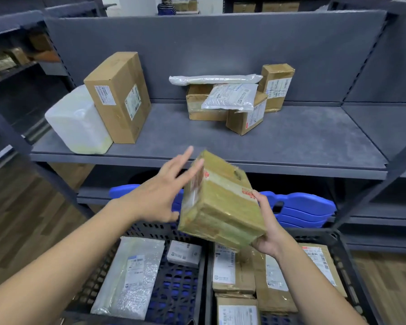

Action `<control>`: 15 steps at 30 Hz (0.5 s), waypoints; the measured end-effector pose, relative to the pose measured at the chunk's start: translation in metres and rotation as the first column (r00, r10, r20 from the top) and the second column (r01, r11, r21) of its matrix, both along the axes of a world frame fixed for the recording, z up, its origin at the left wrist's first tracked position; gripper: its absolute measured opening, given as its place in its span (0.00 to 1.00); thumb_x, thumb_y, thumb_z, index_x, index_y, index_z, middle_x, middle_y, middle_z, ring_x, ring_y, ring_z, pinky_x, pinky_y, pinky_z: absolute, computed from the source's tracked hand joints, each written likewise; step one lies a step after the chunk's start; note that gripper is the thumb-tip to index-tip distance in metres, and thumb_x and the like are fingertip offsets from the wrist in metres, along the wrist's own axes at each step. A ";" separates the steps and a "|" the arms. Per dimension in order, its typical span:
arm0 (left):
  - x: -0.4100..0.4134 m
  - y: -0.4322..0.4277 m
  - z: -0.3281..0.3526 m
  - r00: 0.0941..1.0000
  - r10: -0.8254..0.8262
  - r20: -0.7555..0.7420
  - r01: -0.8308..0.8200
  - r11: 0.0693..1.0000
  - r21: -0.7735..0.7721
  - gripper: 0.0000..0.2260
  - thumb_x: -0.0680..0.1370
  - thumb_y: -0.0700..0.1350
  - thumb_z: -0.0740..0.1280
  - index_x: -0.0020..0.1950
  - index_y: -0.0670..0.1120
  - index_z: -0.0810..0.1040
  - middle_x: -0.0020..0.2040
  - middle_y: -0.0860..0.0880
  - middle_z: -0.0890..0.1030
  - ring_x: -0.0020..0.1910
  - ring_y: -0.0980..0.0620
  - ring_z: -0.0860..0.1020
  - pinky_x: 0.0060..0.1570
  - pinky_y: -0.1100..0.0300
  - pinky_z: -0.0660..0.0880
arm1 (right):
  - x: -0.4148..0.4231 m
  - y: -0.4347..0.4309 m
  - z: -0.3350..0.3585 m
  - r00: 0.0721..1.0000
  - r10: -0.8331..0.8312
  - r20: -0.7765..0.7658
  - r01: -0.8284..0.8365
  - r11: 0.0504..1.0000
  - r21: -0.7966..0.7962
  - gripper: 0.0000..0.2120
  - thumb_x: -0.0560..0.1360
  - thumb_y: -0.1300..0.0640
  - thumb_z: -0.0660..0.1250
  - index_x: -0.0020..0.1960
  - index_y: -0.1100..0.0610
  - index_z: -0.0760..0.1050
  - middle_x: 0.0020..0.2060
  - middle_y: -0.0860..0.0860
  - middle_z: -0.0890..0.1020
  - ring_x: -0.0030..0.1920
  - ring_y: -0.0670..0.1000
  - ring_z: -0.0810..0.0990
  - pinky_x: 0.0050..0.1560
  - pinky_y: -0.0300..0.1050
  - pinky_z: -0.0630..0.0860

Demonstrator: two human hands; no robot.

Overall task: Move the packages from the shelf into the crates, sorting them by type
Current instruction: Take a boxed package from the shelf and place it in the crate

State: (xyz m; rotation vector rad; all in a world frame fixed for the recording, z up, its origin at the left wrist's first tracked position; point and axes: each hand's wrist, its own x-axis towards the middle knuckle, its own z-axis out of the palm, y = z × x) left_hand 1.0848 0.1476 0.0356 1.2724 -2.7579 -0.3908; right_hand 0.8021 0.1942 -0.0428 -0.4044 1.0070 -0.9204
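1. Head view shows the right hand (267,233) gripping a taped cardboard box (223,202) by its lower right corner, thumb on the side face and fingers curled beneath. The box hangs tilted in the air, in front of the shelf's (302,137) front edge and above the crates.
2. The left hand (157,198) is open, fingers straight and spread beside the box's left face; blur hides whether it touches.
3. The right crate (314,235) holds cardboard boxes (232,270) and the left crate (150,227) holds plastic mailers (131,275), so this box likely belongs in the right one.
4. Best to steady it with the left palm, level it, then lower it onto the boxes rather than dropping it from one corner.
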 end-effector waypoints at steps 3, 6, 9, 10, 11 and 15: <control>-0.018 0.005 -0.007 0.977 -0.208 -0.043 0.186 0.935 -0.301 0.52 0.74 0.53 0.76 0.86 0.53 0.42 0.86 0.49 0.48 0.85 0.45 0.51 0.77 0.46 0.67 | 0.000 0.000 -0.006 0.999 0.040 0.009 -0.040 0.996 0.076 0.31 0.79 0.31 0.61 0.43 0.56 0.87 0.44 0.57 0.87 0.41 0.58 0.87 0.51 0.52 0.82; -0.025 0.006 -0.004 0.966 -0.203 -0.160 0.164 0.960 -0.227 0.52 0.70 0.58 0.79 0.86 0.51 0.52 0.81 0.51 0.61 0.81 0.51 0.60 0.79 0.61 0.58 | -0.007 0.005 -0.016 0.984 0.122 -0.129 -0.110 0.989 0.094 0.26 0.86 0.45 0.58 0.44 0.63 0.83 0.37 0.60 0.86 0.30 0.58 0.85 0.27 0.48 0.82; -0.027 0.005 0.003 0.989 0.027 -0.143 -0.022 0.999 0.040 0.59 0.64 0.61 0.83 0.85 0.60 0.47 0.77 0.59 0.62 0.74 0.58 0.60 0.72 0.68 0.58 | -0.006 0.007 -0.024 0.938 0.174 -0.299 -0.174 0.984 0.026 0.15 0.87 0.55 0.59 0.57 0.64 0.80 0.44 0.61 0.88 0.36 0.60 0.87 0.32 0.51 0.86; -0.027 0.003 0.000 0.977 0.120 -0.176 -0.093 0.984 0.154 0.59 0.63 0.64 0.83 0.84 0.63 0.48 0.75 0.60 0.65 0.72 0.59 0.63 0.72 0.64 0.62 | -0.005 0.006 -0.026 0.940 0.138 -0.313 -0.153 0.988 -0.026 0.15 0.86 0.54 0.60 0.61 0.62 0.80 0.50 0.60 0.88 0.43 0.61 0.88 0.40 0.56 0.87; -0.027 0.002 -0.003 0.945 0.219 -0.243 -0.149 0.950 0.275 0.56 0.62 0.66 0.82 0.82 0.67 0.53 0.73 0.60 0.70 0.70 0.59 0.68 0.72 0.60 0.66 | -0.003 0.005 -0.027 0.938 0.106 -0.329 -0.138 0.988 -0.074 0.15 0.87 0.51 0.60 0.64 0.58 0.80 0.55 0.58 0.88 0.50 0.60 0.88 0.47 0.61 0.87; -0.026 0.000 -0.020 0.793 0.446 -0.415 -0.183 0.824 0.536 0.50 0.60 0.70 0.80 0.80 0.64 0.66 0.57 0.67 0.82 0.53 0.67 0.80 0.60 0.60 0.77 | 0.003 0.002 -0.024 0.958 0.055 -0.282 -0.084 0.992 -0.091 0.20 0.88 0.46 0.55 0.67 0.54 0.80 0.60 0.55 0.86 0.60 0.59 0.86 0.58 0.65 0.83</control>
